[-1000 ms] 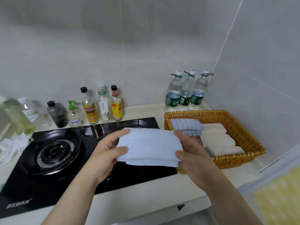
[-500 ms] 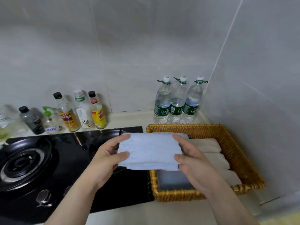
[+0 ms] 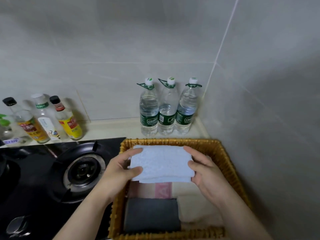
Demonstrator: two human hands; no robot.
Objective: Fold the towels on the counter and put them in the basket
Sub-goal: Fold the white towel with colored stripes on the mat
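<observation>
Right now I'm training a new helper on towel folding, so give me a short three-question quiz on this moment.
1. True or false: the folded white towel is held by both the left hand and the right hand.
2. Which colour is the folded towel at the near left of the wicker basket? A) dark grey B) green C) red
3. Fill in: ___ water bottles stand against the wall behind the basket.

Key: 1 true; 2 A, the dark grey towel; 3 three.
</observation>
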